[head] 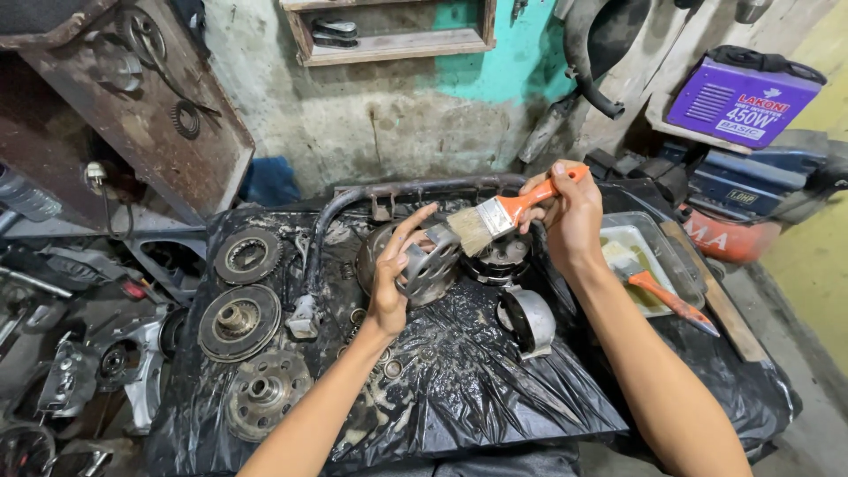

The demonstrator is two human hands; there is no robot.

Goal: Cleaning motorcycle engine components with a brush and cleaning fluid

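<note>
My left hand [393,278] grips a round grey metal engine part [430,265] with cut-out holes, held up over the black plastic sheet [477,380]. My right hand [570,216] holds an orange-handled paintbrush [499,216], and its pale bristles touch the top of the metal part. Both hands are over the middle of the sheet, near its far side.
Several greasy round clutch discs and gears [238,322] lie on the sheet's left. A dark drum [503,261] and a curved metal piece [528,320] sit near the hands. A tray [676,265] with pale liquid and a second brush [658,291] stands right. A bent pipe [397,190] lies behind.
</note>
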